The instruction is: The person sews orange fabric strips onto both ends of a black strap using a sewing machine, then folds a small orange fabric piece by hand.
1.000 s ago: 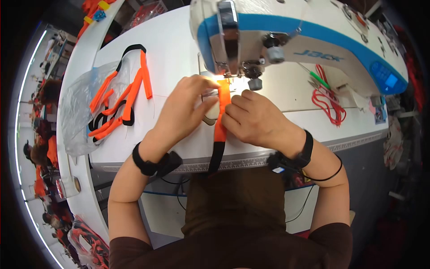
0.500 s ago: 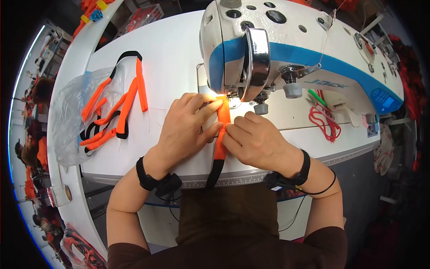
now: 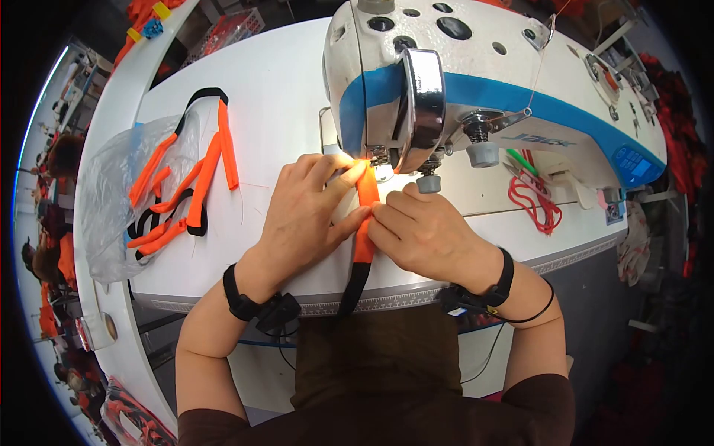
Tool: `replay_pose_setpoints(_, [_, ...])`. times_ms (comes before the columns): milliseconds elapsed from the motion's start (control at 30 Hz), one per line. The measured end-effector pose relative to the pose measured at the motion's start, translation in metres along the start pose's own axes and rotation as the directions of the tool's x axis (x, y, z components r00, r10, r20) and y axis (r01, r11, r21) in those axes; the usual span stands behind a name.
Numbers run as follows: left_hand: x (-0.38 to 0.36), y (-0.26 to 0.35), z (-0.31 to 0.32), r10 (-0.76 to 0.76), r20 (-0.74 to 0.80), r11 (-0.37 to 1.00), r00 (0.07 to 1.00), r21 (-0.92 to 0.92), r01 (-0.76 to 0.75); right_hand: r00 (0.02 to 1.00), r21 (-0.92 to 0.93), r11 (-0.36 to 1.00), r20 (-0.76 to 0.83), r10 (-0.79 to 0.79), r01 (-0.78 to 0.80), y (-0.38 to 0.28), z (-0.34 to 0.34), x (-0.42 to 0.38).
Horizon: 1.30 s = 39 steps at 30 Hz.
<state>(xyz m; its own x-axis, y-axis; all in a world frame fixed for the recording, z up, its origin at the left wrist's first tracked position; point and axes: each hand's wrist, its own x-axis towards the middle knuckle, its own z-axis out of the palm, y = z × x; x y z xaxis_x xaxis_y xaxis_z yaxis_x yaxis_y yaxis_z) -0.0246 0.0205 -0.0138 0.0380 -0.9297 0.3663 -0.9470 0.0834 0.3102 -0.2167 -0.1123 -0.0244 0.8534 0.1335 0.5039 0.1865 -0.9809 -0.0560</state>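
An orange fabric strip [image 3: 366, 195] with a black webbing end [image 3: 354, 287] runs from under the needle area of the white and blue sewing machine [image 3: 476, 82] toward the table's front edge. My left hand [image 3: 309, 204] lies along its left side, index fingertip pressing the strip close to the presser foot and thumb touching it lower down. My right hand [image 3: 420, 227] has its fingers curled and pinches the strip's right edge, opposite the left thumb. The strip's far end is hidden under the machine head.
Several orange and black straps [image 3: 197, 178] lie on a clear plastic bag [image 3: 111, 215] at the left. Red-handled snips [image 3: 537, 204] and a green-handled tool [image 3: 523, 162] rest under the machine arm. A measuring tape [image 3: 401, 299] lines the table's front edge.
The whole view has shifted slightly left. Both hands stay on the orange strip in nearly the same place, and its black end hangs a little further left.
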Motion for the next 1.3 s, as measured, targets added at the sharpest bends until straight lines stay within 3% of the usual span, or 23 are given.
replay_pose_setpoints(867, [0.003, -0.012, 0.008, -0.038, -0.008, 0.998, 0.999, 0.040, 0.038, 0.994, -0.065, 0.998, -0.111, -0.004, -0.003, 0.011, 0.011, 0.005])
replay_pose_setpoints(967, [-0.001, -0.013, 0.008, -0.022, -0.026, 1.000, 0.999, -0.004, 0.022, 0.996, -0.063, 0.998, -0.091, 0.000, -0.006, 0.014, 0.009, 0.004])
replay_pose_setpoints(1000, [-0.008, -0.011, 0.011, -0.119, -0.022, 0.986, 0.993, -0.119, 0.115, 0.996, -0.057, 0.998, -0.091, -0.003, -0.002, 0.013, 0.012, 0.002])
replay_pose_setpoints(1033, [-0.011, -0.006, 0.011, -0.202, -0.002, 0.952, 0.979, -0.233, 0.196, 0.996, -0.057, 0.998, -0.093, -0.001, -0.004, 0.014, 0.013, 0.001])
replay_pose_setpoints(1100, [-0.014, 0.019, -0.011, -0.416, 0.254, 0.684, 0.873, -0.545, 0.484, 0.997, -0.077, 0.997, -0.077, -0.008, 0.002, 0.014, 0.012, 0.001])
replay_pose_setpoints(1133, [-0.018, 0.024, -0.013, -0.382, 0.243, 0.702, 0.892, -0.552, 0.451, 0.996, -0.070, 0.997, -0.089, -0.018, 0.012, 0.017, 0.013, 0.000])
replay_pose_setpoints(1200, [-0.028, 0.030, -0.016, -0.404, 0.304, 0.536, 0.863, -0.686, 0.493, 0.994, -0.062, 0.998, -0.111, -0.013, 0.006, 0.017, 0.014, -0.001])
replay_pose_setpoints(1233, [-0.031, 0.029, -0.014, -0.393, 0.298, 0.545, 0.870, -0.687, 0.481, 0.994, -0.059, 0.998, -0.108, -0.009, 0.002, 0.016, 0.014, -0.001])
replay_pose_setpoints(1300, [-0.035, 0.028, -0.008, -0.476, 0.424, 0.240, 0.770, -0.780, 0.578, 0.993, -0.069, 0.998, -0.114, -0.011, 0.003, 0.016, 0.015, -0.002])
